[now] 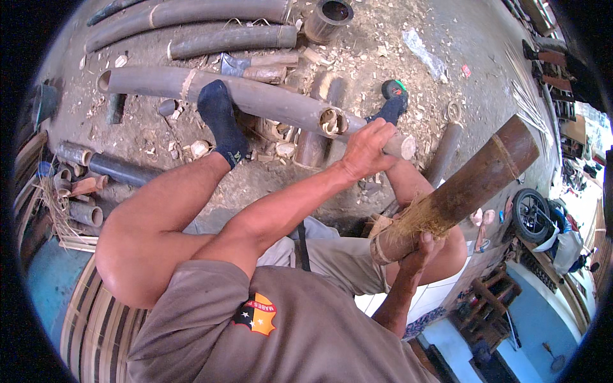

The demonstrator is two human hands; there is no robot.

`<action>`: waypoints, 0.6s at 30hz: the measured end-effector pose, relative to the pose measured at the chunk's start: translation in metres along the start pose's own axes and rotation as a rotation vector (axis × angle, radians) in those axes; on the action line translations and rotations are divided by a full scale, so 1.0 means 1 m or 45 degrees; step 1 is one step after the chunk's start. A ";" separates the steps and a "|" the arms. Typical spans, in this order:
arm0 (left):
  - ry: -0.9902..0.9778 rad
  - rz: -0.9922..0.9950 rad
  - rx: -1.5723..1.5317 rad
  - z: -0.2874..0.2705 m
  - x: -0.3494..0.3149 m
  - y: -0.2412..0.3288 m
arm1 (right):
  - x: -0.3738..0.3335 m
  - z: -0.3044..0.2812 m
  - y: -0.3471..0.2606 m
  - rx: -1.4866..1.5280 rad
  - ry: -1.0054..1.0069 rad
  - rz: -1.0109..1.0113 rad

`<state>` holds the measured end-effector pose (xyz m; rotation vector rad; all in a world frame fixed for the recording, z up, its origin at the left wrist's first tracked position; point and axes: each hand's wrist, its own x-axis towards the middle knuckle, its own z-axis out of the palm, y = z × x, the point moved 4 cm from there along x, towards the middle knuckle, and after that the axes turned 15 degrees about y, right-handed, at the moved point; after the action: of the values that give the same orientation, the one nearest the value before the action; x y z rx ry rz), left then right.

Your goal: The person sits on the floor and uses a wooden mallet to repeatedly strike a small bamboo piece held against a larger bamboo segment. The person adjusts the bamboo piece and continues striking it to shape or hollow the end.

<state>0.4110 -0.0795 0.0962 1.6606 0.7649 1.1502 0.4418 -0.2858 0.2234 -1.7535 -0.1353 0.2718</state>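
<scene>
My left hand is closed around a pale wooden rod, whose cut round end pokes out past my fist. Its other end lies by the open end of a long bamboo pole on the ground; whether the two touch I cannot tell. My right hand supports a thick brown bamboo section from below, near its lower end. This section tilts up to the right over my right leg. Straw-coloured fibres cling around its lower part, just above my right thumb.
More bamboo poles lie at the back, with an upright bamboo tube. An axe rests behind the long pole. Wood chips litter the ground. A tape measure sits by my right foot. Short tubes are piled left; a wheel stands right.
</scene>
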 end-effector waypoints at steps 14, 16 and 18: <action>0.099 -0.141 0.030 -0.002 0.010 -0.009 | 0.018 0.055 -0.078 -0.432 -0.585 0.085; 0.066 -0.153 0.040 0.000 0.013 -0.010 | 0.019 0.030 -0.028 -0.729 -0.302 -0.077; 0.110 -0.120 0.028 -0.002 0.013 -0.011 | 0.034 0.002 -0.039 -0.911 -0.020 -0.504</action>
<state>0.4136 -0.0634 0.0908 1.5839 0.9041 1.1570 0.4764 -0.2675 0.2579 -2.3733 -0.6465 -0.0706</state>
